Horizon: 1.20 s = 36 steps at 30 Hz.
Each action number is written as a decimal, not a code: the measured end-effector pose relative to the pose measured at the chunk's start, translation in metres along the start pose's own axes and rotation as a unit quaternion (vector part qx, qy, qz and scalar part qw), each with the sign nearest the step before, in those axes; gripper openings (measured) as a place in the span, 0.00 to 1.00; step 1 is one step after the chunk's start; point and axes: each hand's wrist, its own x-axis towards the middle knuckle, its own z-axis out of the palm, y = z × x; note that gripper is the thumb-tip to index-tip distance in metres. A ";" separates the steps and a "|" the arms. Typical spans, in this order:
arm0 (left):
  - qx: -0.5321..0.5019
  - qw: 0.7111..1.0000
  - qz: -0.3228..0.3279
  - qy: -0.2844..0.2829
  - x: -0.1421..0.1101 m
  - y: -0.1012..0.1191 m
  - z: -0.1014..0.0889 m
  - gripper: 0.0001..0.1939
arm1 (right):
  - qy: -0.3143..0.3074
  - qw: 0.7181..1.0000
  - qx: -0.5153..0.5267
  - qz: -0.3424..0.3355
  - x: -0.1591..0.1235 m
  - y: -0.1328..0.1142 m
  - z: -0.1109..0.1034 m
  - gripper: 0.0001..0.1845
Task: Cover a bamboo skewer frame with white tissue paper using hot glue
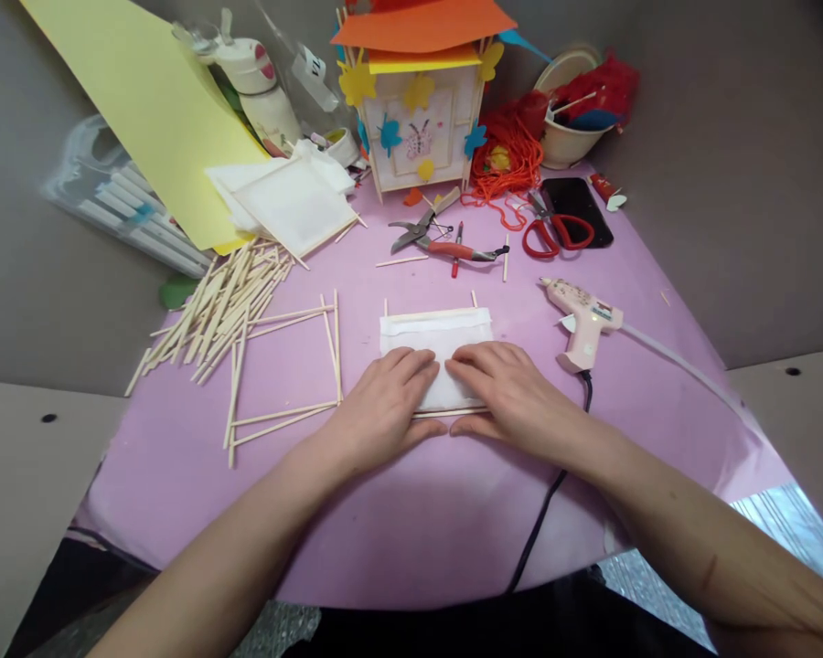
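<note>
White rectangular stick-framed panel (pixel 442 338), seemingly pressed flat
Left hand (pixel 388 397) and right hand (pixel 511 395) grip its side facing purple table's (pixel 411 521) near edge.

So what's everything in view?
Front panel: one, white, centre
Stick frame: one, pale, left
Loose sticks: many, pale, left
Back panel: one, white, left
Sheet: one, yellow, left
Case: one, clear, left
Bottle: one, white, back left
Decorated box: one, multicoloured, back
Pruners: one, red-handled, centre
Pen: one, red, centre
Cord: one tangle, red, back
Tub: one, cream, back right
Scissors: one, red-handled, right
Phone: one, black, right
Glue gun: one, pink, right
Table cover: one, lilac, underneath
Left hand, right hand: one each, on front panel
</note>
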 end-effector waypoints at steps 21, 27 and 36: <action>-0.013 1.000 0.022 0.014 0.002 0.004 -0.011 0.28 | 0.031 0.999 0.003 0.004 0.002 -0.001 -0.004 0.41; -0.017 0.998 0.030 -0.050 0.012 -0.002 -0.018 0.32 | -0.026 1.000 0.001 -0.007 0.009 0.000 -0.005 0.38; 0.067 0.997 -0.010 -0.046 -0.023 0.017 -0.004 0.09 | -0.031 0.997 -0.077 0.009 -0.018 -0.022 -0.001 0.07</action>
